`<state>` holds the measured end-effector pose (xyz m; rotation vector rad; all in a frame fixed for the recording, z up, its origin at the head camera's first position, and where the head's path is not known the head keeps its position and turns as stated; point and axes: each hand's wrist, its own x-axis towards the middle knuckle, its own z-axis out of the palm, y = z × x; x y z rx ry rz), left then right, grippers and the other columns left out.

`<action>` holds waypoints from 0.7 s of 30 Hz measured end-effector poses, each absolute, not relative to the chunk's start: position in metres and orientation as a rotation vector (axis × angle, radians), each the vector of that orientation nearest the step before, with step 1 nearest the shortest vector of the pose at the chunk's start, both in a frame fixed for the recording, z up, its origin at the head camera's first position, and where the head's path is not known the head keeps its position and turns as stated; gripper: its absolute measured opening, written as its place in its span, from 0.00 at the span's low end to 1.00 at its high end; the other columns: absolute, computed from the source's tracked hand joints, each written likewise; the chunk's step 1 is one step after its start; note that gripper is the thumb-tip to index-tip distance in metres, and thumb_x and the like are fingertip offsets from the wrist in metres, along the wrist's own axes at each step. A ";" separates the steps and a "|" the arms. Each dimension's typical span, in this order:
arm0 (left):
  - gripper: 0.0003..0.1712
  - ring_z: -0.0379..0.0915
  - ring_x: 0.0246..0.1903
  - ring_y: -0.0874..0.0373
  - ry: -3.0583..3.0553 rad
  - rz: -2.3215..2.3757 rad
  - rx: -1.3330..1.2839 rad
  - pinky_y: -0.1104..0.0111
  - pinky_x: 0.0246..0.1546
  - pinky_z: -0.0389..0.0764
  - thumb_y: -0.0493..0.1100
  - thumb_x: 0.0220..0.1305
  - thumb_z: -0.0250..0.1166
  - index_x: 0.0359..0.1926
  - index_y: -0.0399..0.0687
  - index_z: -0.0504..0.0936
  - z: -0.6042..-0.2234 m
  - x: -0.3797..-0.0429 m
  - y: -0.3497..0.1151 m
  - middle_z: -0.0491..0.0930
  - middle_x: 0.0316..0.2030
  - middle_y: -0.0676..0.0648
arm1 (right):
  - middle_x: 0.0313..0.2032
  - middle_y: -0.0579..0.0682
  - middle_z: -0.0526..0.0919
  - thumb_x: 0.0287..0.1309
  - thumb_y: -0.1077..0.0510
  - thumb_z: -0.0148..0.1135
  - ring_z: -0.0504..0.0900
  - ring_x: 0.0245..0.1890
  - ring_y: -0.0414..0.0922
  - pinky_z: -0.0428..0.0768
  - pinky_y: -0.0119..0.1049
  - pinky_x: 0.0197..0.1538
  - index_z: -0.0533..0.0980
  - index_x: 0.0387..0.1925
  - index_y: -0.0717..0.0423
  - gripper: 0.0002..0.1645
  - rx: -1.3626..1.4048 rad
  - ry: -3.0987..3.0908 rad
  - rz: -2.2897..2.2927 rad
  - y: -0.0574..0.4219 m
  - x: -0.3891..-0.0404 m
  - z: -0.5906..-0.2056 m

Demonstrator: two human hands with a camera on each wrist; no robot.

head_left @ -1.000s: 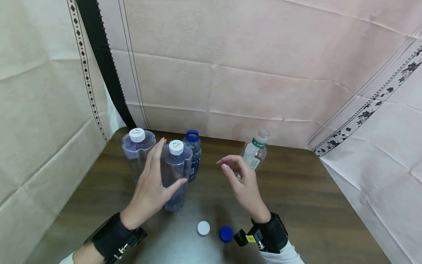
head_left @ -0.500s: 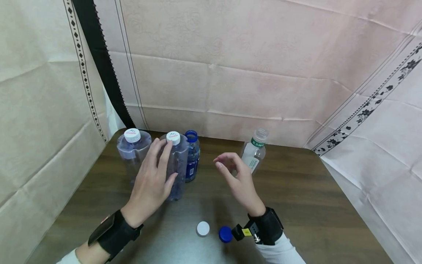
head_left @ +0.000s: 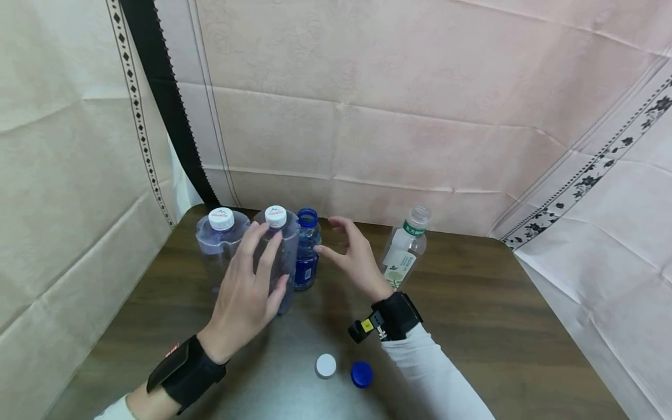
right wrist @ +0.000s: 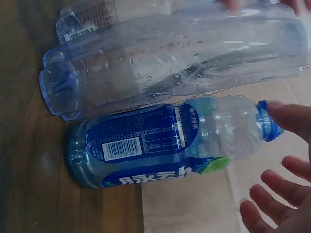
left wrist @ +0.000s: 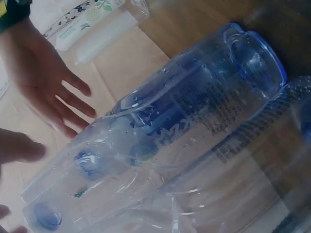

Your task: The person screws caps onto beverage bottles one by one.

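Observation:
Two large clear bluish bottles with white caps stand at the back left of the table, the left bottle [head_left: 211, 242] and the right bottle [head_left: 290, 239]. My left hand [head_left: 241, 297] is spread in front of the right one; contact cannot be told. Beside that bottle stands a smaller uncapped bottle [head_left: 307, 262] with a blue neck and blue label. My right hand [head_left: 353, 254] is just right of it, fingers parted and slightly bent, thumb by the neck. In the right wrist view the thumb [right wrist: 286, 116] overlaps the blue rim [right wrist: 269, 121].
An uncapped clear bottle [head_left: 405, 248] with a green neck ring and pale label stands behind my right wrist. A white cap [head_left: 325, 366] and a blue cap [head_left: 362, 374] lie near the front of the wooden table [head_left: 499, 326]. Pale cloth [head_left: 367, 116] hangs behind.
My right hand has moved left and away from me to the blue-labelled bottle. My left hand has relaxed beside the right large bottle, which has shifted slightly back.

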<state>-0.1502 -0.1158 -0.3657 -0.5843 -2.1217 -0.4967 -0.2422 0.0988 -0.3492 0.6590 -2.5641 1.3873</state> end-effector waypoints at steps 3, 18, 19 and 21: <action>0.37 0.58 0.69 0.41 -2.019 -0.546 -0.668 0.58 0.68 0.67 0.46 0.59 0.66 0.66 0.37 0.64 -0.365 -0.146 -0.114 0.61 0.67 0.34 | 0.65 0.48 0.70 0.57 0.45 0.68 0.69 0.64 0.47 0.76 0.49 0.62 0.62 0.67 0.47 0.40 0.706 -2.590 1.380 0.092 -0.250 -0.350; 0.28 0.78 0.46 0.65 -2.612 -1.541 -1.017 0.67 0.48 0.81 0.55 0.67 0.59 0.65 0.62 0.64 -0.390 -0.123 -0.115 0.76 0.52 0.56 | 0.65 0.51 0.72 0.55 0.48 0.70 0.69 0.66 0.48 0.75 0.51 0.64 0.59 0.71 0.47 0.46 0.766 -2.632 1.424 0.077 -0.267 -0.362; 0.28 0.78 0.46 0.65 -2.618 -1.547 -1.014 0.67 0.48 0.81 0.56 0.68 0.59 0.65 0.62 0.64 -0.392 -0.123 -0.115 0.76 0.52 0.56 | 0.65 0.52 0.72 0.54 0.48 0.70 0.70 0.66 0.48 0.75 0.51 0.64 0.59 0.71 0.47 0.46 0.763 -2.629 1.428 0.077 -0.268 -0.362; 0.27 0.77 0.46 0.65 -2.627 -1.557 -0.999 0.67 0.48 0.81 0.56 0.68 0.59 0.65 0.63 0.64 -0.395 -0.124 -0.116 0.76 0.52 0.56 | 0.64 0.52 0.73 0.54 0.49 0.71 0.70 0.65 0.49 0.74 0.52 0.63 0.60 0.71 0.48 0.46 0.752 -2.615 1.443 0.076 -0.268 -0.363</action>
